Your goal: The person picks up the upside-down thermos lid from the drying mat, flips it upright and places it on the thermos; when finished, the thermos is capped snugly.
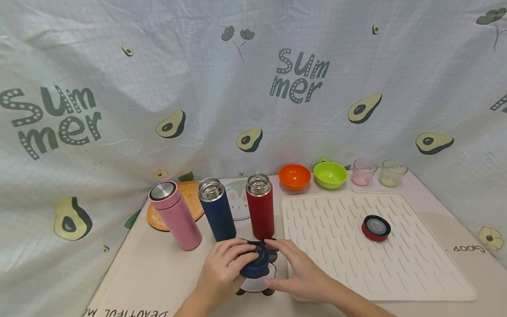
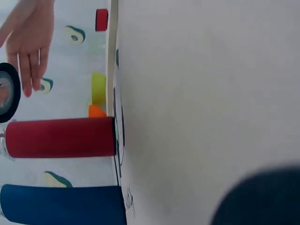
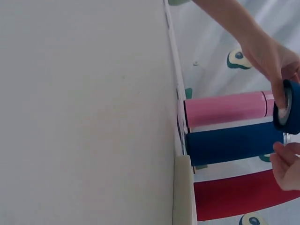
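Observation:
My left hand (image 1: 226, 264) pinches a dark blue bottle lid (image 1: 255, 268) with a black rim, close to the front of the table. In the right wrist view, the left thumb presses the inner side of the lid (image 3: 291, 108). Beside the lid, my right hand (image 1: 299, 270) has its fingers and thumb spread around its right side, holding nothing. The left wrist view shows this right hand (image 2: 33, 44) with straight fingers. Behind stand a lidless blue thermos (image 1: 218, 215), a lidless red thermos (image 1: 261, 211) and a pink thermos (image 1: 178, 220) with its lid on.
On the white ridged mat (image 1: 336, 259) lies a red lid (image 1: 376, 229), underside up. An orange bowl (image 1: 295, 178), a green bowl (image 1: 330, 176), a pink glass (image 1: 363, 172) and a greenish glass (image 1: 392, 173) line the back. A printed curtain (image 1: 222, 88) hangs behind the table.

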### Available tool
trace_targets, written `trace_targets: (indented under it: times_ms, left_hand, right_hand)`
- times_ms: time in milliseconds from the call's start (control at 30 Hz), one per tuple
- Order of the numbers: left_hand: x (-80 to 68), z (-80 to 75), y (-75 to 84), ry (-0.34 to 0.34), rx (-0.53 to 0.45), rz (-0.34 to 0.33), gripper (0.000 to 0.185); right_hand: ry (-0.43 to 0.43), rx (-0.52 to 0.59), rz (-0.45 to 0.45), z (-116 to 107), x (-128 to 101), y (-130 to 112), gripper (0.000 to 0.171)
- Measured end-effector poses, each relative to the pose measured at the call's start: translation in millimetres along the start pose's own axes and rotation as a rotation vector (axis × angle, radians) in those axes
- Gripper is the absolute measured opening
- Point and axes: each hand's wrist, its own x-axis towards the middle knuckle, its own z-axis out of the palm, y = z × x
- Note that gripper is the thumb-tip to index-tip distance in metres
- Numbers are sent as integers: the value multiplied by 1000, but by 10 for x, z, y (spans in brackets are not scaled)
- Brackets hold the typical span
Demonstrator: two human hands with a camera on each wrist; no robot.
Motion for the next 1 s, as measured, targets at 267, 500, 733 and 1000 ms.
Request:
trace_targets:
  times_ms: [267, 500, 733, 1000]
  left_hand:
    - [79, 30, 89, 132, 25, 241, 16]
    - [75, 26, 104, 169, 32, 268, 16]
    - [59, -12, 28, 156, 100, 162, 23]
    - [52, -109, -265, 251, 126, -133, 39]
  right_hand:
    - [-14, 243, -134, 28, 58, -12, 61]
    - [23, 209, -208, 67, 80, -58, 64]
    - [56, 150, -208, 15, 174, -98, 61]
    - [151, 188, -187, -99, 440, -194, 67]
